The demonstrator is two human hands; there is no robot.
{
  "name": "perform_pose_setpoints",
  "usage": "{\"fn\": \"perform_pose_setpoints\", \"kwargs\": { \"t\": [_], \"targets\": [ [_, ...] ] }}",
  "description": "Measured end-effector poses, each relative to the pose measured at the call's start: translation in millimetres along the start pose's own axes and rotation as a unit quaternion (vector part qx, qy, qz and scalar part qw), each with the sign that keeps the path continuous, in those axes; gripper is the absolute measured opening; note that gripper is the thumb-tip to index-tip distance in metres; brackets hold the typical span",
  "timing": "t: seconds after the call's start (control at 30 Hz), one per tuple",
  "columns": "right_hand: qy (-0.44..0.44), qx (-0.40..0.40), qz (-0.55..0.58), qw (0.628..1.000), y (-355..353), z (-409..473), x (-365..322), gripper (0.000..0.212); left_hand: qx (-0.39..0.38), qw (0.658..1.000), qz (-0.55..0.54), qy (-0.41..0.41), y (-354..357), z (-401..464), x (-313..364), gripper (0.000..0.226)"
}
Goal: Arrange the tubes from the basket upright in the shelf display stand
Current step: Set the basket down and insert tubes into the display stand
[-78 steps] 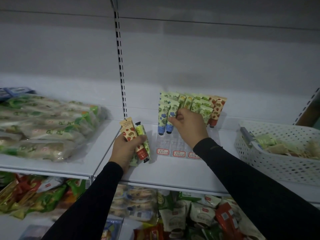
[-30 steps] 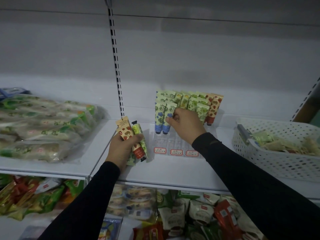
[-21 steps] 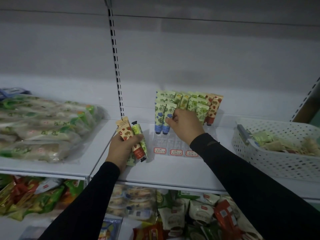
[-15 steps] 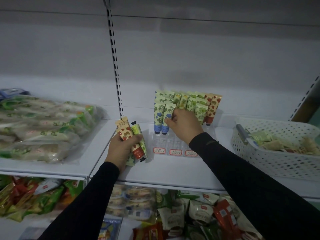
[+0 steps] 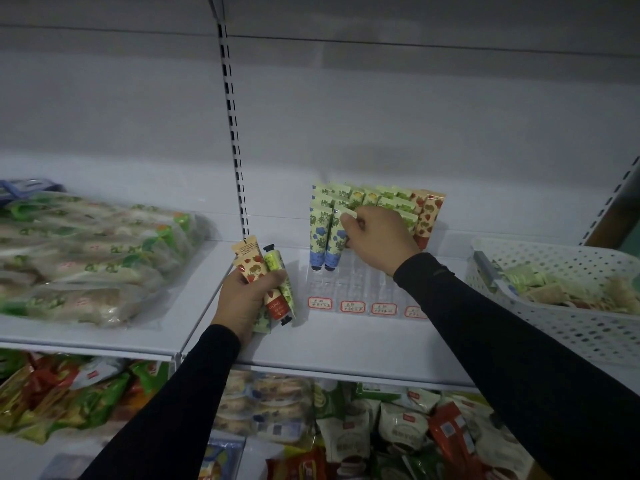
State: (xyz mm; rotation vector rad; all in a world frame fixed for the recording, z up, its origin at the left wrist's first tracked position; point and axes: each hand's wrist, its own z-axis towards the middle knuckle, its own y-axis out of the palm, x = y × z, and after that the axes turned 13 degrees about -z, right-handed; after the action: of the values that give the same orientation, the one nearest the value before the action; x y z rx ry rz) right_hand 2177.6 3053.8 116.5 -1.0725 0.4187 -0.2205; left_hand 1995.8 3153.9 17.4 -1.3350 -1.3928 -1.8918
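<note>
Right hand [image 5: 379, 237] up at centre frame, fingers curled onto the top of a blue-flowered tube [image 5: 336, 237] standing in the clear display stand [image 5: 349, 282], just beside its twin on the left. Left hand [image 5: 247, 294], lower and left of centre, grasps a bundle of spare tubes [image 5: 273, 271], strawberry and green prints, caps pointing both ways. Behind the right hand the standing tubes [image 5: 381, 199] fill the stand's back rows, upright; the rows in front of them are bare, with red-bordered price labels [image 5: 351, 306] along the front edge. All of it sits on a white shelf [image 5: 346, 341] against a pale back panel, a slotted upright [image 5: 233, 133] running up the middle. Bare shelf lies between stand and front lip. At right, a white perforated basket [image 5: 561, 327], cut off by the frame edge, its contents dim and hard to read. At left, bagged green-printed packs [image 5: 93, 258] spread out. Below, snack packets [image 5: 346, 427] in shadow, labels illegible.
</note>
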Motion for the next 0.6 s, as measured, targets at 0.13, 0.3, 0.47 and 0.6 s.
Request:
{"fn": "perform_pose_setpoints", "kwargs": {
  "t": [0.13,0.3,0.47,0.6],
  "targets": [
    [-0.022,0.007,-0.021,1.000,-2,6,-4,0.048,-0.005,1.000,-0.003,-0.004,0,0,0,0.009],
    [-0.027,0.014,-0.038,0.999,-2,13,-7,0.050,-0.003,1.000,-0.003,-0.007,1,-2,1,0.009],
    [-0.036,0.025,-0.035,0.998,-3,14,-6,0.051,-0.002,1.000,-0.009,-0.004,2,-2,2,0.009],
    [-0.035,0.028,-0.039,0.998,-3,14,-9,0.052,-0.003,1.000,-0.009,-0.005,2,-2,1,0.009]
  ]
}}
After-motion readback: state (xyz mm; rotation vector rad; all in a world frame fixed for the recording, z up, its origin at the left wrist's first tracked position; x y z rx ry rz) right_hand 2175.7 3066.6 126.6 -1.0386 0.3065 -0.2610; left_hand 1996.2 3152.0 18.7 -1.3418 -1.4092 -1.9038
